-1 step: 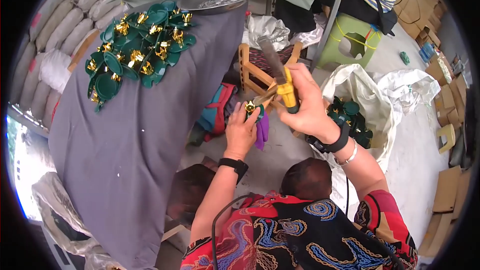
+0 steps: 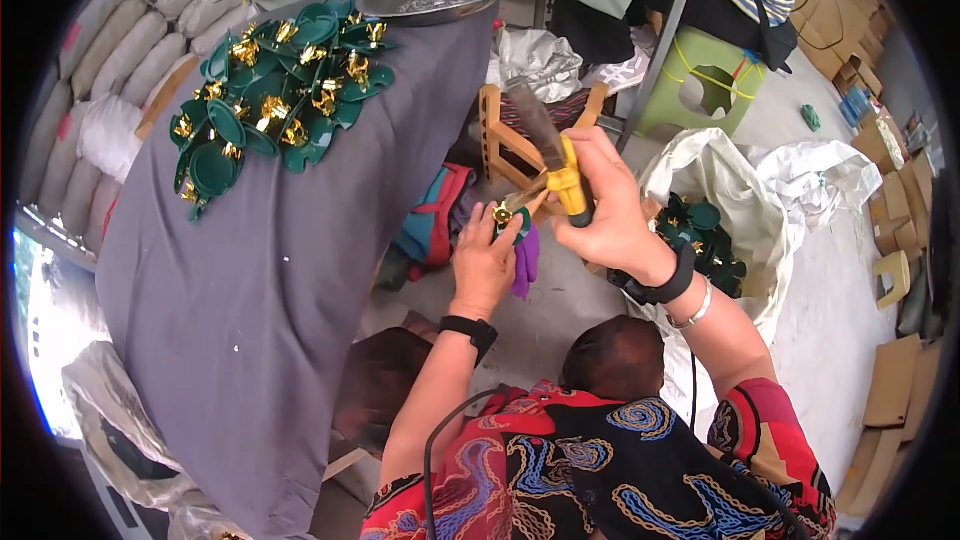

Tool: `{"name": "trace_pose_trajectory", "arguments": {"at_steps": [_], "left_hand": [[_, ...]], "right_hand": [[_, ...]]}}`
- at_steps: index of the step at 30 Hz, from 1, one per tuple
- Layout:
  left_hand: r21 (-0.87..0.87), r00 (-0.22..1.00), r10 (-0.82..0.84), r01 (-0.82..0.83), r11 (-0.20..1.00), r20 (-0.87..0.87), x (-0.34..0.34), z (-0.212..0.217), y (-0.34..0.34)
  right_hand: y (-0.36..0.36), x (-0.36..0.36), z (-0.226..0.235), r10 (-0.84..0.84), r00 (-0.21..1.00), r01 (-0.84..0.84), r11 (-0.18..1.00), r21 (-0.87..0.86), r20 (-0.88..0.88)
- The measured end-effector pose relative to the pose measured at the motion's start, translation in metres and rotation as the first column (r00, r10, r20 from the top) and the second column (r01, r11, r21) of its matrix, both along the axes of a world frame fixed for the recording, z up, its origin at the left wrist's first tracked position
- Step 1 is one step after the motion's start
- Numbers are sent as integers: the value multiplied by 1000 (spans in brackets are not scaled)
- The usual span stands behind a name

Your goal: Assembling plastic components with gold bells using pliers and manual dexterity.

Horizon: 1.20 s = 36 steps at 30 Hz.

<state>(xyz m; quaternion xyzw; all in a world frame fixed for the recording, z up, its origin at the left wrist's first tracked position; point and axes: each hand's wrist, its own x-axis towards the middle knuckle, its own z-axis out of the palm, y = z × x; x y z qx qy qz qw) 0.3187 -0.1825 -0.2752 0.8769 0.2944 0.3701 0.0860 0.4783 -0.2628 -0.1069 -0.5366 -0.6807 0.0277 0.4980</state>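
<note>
My right hand [image 2: 610,215] was clenched around a yellow-handled tool [image 2: 560,172], its tip pointing left and down at a small green and gold piece [image 2: 508,217]. My left hand [image 2: 487,260] was grasping that piece from below, pinching it together with a scrap of purple material [image 2: 526,258]; the piece sat between my two hands, just in front of a wooden frame [image 2: 505,135]. To the far left, a heap of green leaf-shaped pieces with gold centres [image 2: 275,90] lay on the grey cloth-covered surface [image 2: 250,300]. To the right, a white sack [image 2: 790,200] held more green pieces [image 2: 705,240].
</note>
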Motion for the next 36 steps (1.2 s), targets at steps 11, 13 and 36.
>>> {"name": "trace_pose_trajectory", "arguments": {"at_steps": [11,13,36], "left_hand": [[-360,879,83,105,927,469,16,23,3],[-551,977,39,85,830,210,20,12,18],[-298,976,6,61,953,220,36,8,1]], "right_hand": [[27,-14,-9,171,978,-150,975,-164,122],[30,-18,-6,195,971,-164,964,-207,138],[12,-17,3,146,972,-100,965,-240,183]]}}
